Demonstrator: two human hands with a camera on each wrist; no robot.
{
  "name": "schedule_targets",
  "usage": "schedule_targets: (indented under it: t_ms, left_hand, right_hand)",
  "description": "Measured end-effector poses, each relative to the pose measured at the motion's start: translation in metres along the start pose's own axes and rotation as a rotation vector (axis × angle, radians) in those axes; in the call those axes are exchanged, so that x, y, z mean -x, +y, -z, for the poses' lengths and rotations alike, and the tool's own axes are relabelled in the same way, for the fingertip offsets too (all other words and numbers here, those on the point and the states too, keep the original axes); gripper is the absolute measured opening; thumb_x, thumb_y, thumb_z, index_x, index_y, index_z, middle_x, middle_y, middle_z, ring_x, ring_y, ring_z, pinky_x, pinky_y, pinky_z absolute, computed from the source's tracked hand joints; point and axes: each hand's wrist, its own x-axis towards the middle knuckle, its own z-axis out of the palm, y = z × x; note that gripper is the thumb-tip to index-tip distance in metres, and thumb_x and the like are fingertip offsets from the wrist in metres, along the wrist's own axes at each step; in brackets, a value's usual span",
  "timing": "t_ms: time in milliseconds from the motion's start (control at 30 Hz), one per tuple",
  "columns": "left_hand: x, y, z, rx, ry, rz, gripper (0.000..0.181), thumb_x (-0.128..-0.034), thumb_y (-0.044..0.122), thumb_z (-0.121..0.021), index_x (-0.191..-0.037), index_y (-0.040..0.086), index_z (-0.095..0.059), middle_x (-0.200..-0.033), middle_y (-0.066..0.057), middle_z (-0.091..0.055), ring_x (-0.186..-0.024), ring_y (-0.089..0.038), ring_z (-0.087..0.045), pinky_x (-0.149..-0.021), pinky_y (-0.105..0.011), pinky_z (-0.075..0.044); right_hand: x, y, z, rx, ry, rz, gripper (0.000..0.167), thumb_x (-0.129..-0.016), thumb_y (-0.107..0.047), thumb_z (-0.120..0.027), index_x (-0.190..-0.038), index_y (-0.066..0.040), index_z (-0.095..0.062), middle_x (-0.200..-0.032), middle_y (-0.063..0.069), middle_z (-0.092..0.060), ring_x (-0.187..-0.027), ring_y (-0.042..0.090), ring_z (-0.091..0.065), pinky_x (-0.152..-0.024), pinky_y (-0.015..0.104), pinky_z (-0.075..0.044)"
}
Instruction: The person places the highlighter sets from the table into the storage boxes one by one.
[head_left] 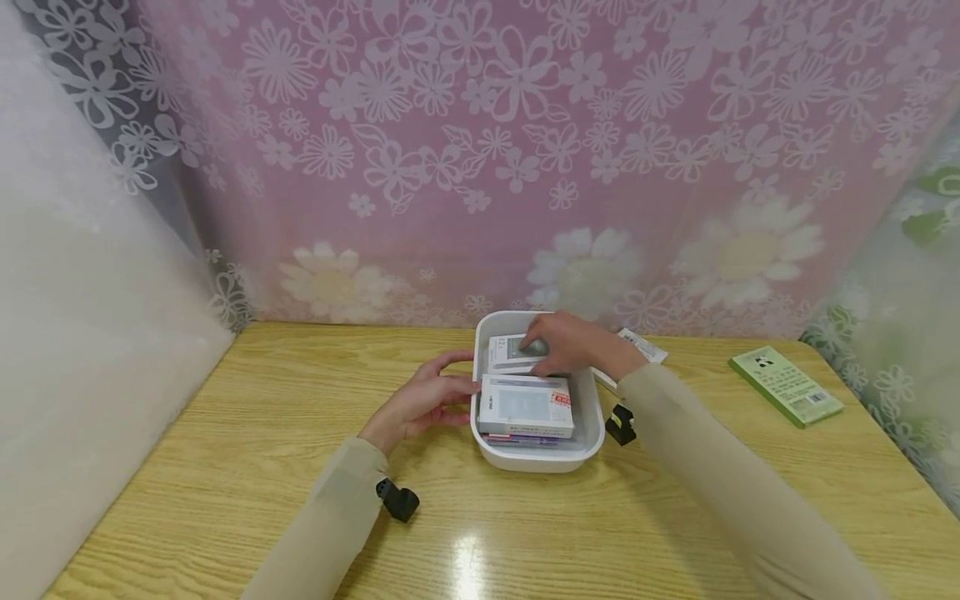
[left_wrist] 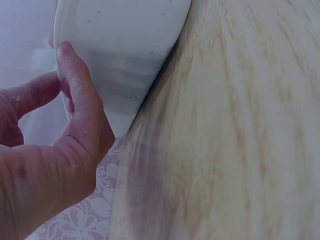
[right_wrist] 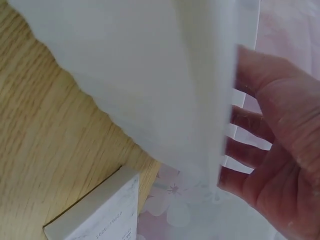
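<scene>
A white plastic bin stands mid-table with several boxes inside. My left hand holds its left side; in the left wrist view fingertips meet the outer wall and rim. Reaching into the bin's far end, my right hand grips a white box with a grey picture, fingers and thumb at its edges. Nearer in the bin lies a white box with a red stamp, above a thin purple item. In the right wrist view the bin's wall partly hides the right hand's fingertips.
To the right on the wooden table lies a green box with a panda picture. A pale box sits just beyond the right forearm. A flowered pink curtain hangs behind the table's back edge.
</scene>
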Motion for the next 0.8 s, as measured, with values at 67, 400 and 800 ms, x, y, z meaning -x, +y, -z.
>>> schedule_targets:
  t_ms: [67, 400, 800]
  left_hand:
    - [0.0, -0.001, 0.0, -0.001, -0.001, -0.003, 0.063, -0.097, 0.009, -0.066, -0.153, 0.019, -0.041, -0.124, -0.01, -0.068, -0.093, -0.016, -0.07, -0.065, -0.029, -0.06]
    - [-0.001, -0.002, -0.001, 0.006, 0.009, -0.002, 0.063, -0.0963, 0.008, -0.066, -0.153, 0.019, -0.041, -0.121, -0.007, -0.068, -0.095, -0.016, -0.07, -0.065, -0.029, -0.06]
    - [0.0, -0.001, -0.002, -0.005, 0.02, -0.002, 0.064, -0.0959, 0.009, -0.066, -0.154, 0.019, -0.04, -0.122, -0.009, -0.069, -0.096, -0.018, -0.071, -0.066, -0.03, -0.06]
  right_hand:
    - [0.0, 0.001, -0.001, -0.002, -0.015, -0.001, 0.041, -0.087, -0.021, -0.079, -0.124, -0.005, -0.073, -0.133, 0.022, -0.064, -0.124, 0.039, -0.06, -0.108, 0.052, -0.048]
    - [0.005, 0.003, -0.002, -0.041, 0.02, 0.008, 0.034, -0.089, -0.016, -0.077, -0.12, -0.003, -0.074, -0.128, 0.019, -0.068, -0.125, 0.038, -0.061, -0.108, 0.053, -0.048]
    - [0.049, 0.02, 0.018, -0.018, 0.226, -0.038, 0.045, -0.096, -0.02, -0.071, -0.137, -0.005, -0.064, -0.14, 0.02, -0.062, -0.127, 0.042, -0.06, -0.104, 0.059, -0.049]
